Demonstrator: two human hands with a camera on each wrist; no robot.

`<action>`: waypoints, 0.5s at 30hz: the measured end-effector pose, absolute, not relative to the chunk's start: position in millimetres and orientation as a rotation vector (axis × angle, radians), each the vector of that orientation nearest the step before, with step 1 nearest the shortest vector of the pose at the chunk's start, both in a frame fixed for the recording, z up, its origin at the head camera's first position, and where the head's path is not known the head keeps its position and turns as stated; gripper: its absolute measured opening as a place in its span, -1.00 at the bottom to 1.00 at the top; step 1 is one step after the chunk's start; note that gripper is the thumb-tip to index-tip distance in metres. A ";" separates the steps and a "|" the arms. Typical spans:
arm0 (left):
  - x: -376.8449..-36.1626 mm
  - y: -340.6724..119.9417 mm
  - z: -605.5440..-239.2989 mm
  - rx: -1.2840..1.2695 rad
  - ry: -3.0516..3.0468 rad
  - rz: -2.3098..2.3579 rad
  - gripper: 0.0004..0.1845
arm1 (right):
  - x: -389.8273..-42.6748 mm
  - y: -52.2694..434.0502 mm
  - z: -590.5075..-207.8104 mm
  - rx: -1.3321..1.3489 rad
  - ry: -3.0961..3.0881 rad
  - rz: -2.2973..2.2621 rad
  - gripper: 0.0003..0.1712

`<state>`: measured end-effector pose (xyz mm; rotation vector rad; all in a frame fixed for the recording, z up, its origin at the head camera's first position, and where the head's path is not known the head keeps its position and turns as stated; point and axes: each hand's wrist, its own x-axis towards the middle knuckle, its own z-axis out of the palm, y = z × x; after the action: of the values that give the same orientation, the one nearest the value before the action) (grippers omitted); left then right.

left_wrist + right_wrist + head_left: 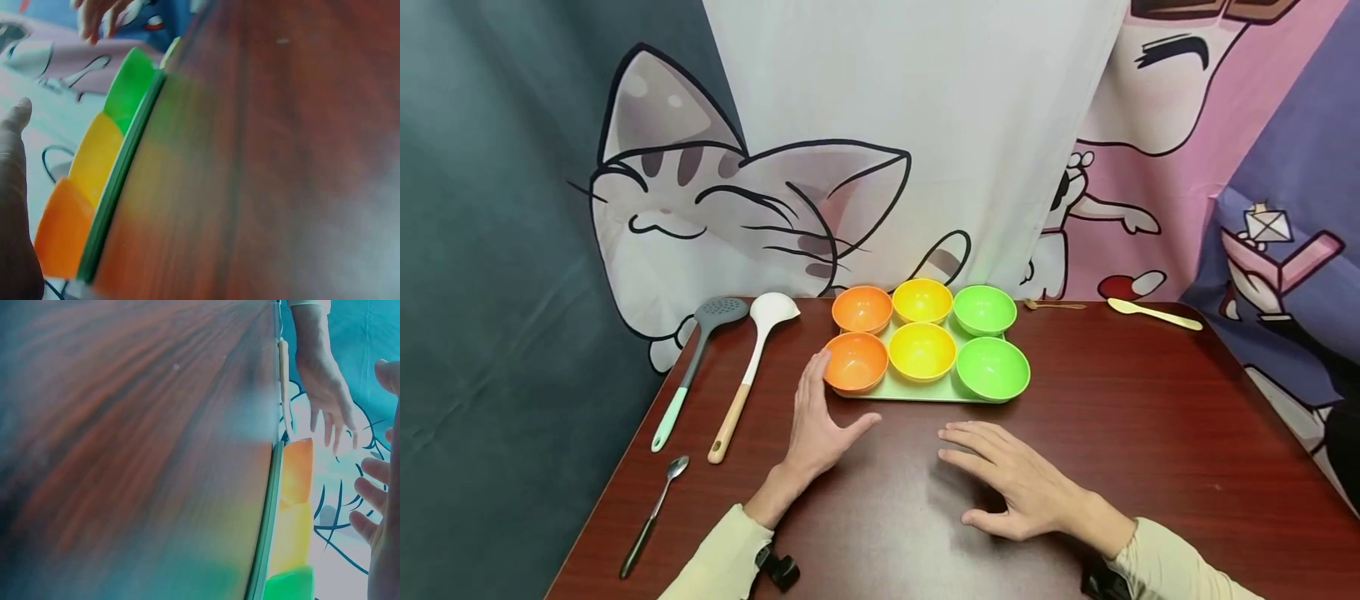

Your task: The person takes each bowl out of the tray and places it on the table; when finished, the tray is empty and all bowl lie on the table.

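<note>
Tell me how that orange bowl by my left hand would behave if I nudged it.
The near orange bowl looks like thin plastic, so probably light and quick to slide. It overhangs the green tray, so it may tip off. Its rounded base could rock.

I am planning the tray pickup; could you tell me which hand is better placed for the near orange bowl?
Probably the left hand: its fingertips reach the near orange bowl, whereas the right hand lies open farther back.
</note>
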<state>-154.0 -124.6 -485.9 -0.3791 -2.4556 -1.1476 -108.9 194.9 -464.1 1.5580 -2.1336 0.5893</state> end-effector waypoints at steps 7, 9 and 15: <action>-164.5 -134.8 -500.5 -0.063 -2.502 -1.342 0.36 | -108.3 194.6 -464.9 1.549 -2.143 0.600 -0.11; -167.7 -138.0 -503.8 -0.017 -2.549 -1.334 0.38 | -108.6 194.8 -465.0 1.542 -2.142 0.601 -0.10; -180.0 -144.4 -510.1 -0.025 -2.729 -1.175 0.36 | -111.5 194.2 -462.1 1.519 -2.145 0.631 -0.06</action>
<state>-180.0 -144.4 -510.1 -0.0254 -2.7292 -1.1747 -111.5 194.2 -462.1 1.5188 -2.1454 0.6311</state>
